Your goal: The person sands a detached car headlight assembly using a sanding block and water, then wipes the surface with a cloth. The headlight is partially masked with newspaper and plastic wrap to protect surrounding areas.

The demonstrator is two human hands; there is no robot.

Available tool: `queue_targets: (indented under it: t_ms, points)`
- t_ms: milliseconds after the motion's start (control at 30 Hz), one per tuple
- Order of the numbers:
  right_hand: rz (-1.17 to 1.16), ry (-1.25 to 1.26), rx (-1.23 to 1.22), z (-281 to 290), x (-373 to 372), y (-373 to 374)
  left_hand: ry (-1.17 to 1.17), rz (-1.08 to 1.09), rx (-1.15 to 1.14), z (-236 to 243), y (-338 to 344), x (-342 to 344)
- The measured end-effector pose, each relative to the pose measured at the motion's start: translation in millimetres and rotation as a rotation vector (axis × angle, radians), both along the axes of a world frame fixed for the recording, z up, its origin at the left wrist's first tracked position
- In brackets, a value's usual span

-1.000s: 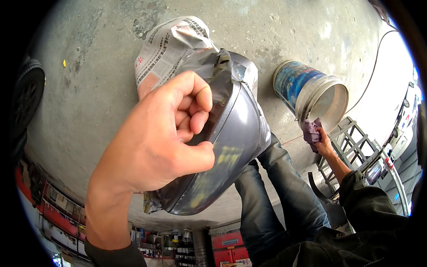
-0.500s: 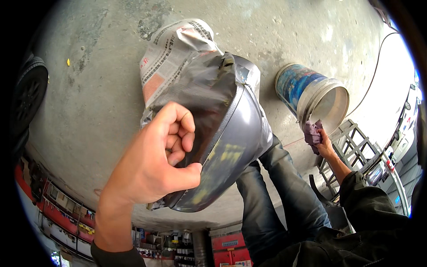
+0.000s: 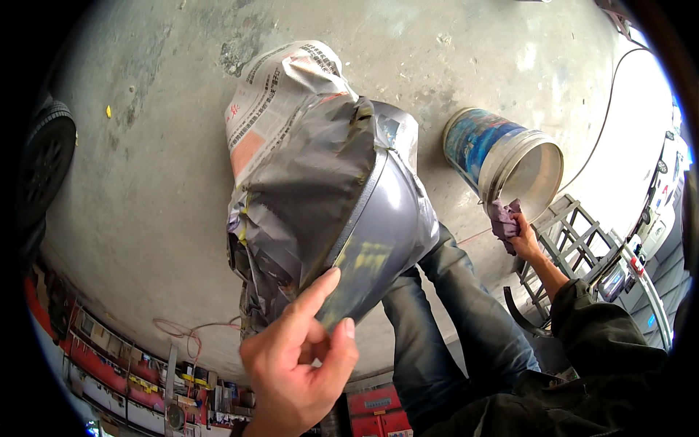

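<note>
A smooth curved grey panel (image 3: 399, 211), resembling a car mirror housing, has yellow-green patches on its face. Newspaper (image 3: 273, 98) and dark-stained masking sheets (image 3: 298, 175) wrap around it. My left hand (image 3: 298, 357) is at the panel's lower end, index finger stretched out with its tip at the seam and thumb apart; the other fingers curl in, holding nothing. My right hand (image 3: 526, 237) grips a crumpled purple-brown cloth (image 3: 504, 222) beside the rim of a paint-smeared bucket (image 3: 480, 149). What supports the panel is hidden under the wrapping.
A metal frame (image 3: 575, 240) like a stepladder stands beyond my right forearm. My jeans-clad legs (image 3: 466, 306) are below the panel. Left, a car wheel (image 3: 51, 160); lower left, loaded shelves (image 3: 109, 364) and a reddish hose (image 3: 186, 328). A red cabinet (image 3: 375, 408) sits at the bottom.
My left hand has moved down from over the masked side to the panel's lower end, its index finger straightening. My right hand still holds the cloth near the bucket.
</note>
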State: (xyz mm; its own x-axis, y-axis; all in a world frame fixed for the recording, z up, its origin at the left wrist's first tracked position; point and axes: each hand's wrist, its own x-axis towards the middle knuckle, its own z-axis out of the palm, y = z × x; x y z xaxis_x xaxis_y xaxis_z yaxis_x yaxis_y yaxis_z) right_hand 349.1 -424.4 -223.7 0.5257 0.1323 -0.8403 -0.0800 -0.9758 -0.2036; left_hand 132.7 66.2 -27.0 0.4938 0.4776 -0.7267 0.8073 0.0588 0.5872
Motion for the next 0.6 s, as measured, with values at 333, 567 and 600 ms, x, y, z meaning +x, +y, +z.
queue_targets:
  t_ms: [333,567,600]
  points:
    - [0.101,-0.050,-0.044,8,3,6,-0.065,-0.019,0.098,-10,-18,21]
    - [0.070,-0.033,-0.027,-2,2,-9,-0.051,-0.100,0.144,-6,-22,29]
    - [0.064,-0.028,-0.025,-2,1,-8,-0.040,-0.113,0.152,-4,-23,30]
